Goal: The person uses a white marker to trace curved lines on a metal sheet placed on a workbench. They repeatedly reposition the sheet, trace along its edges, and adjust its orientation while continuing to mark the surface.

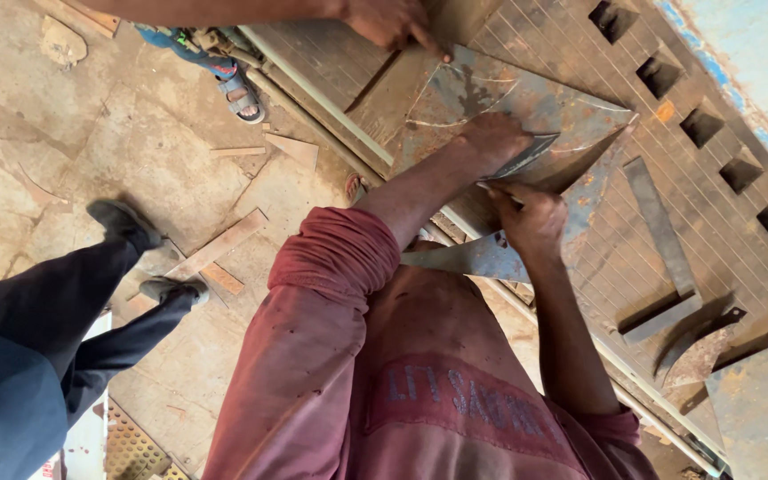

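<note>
sheet on table: a metal sheet [526,102] lies on the slatted steel table [722,213]
square: a steel square [664,258] lies right of it
hands: left hand [491,142] rests on the sheet, right hand [531,218] just beside

Far side blocked by co-worker's hand [390,20] on the metal sheet [526,107]; steel square [664,258] lies right. I see open bench [722,213] betw. them.

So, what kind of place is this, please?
Probably a metalworking shop. The hands mark a rusty steel sheet on a gridded workbench, a steel square lies nearby, and offcuts litter the concrete floor.
</note>
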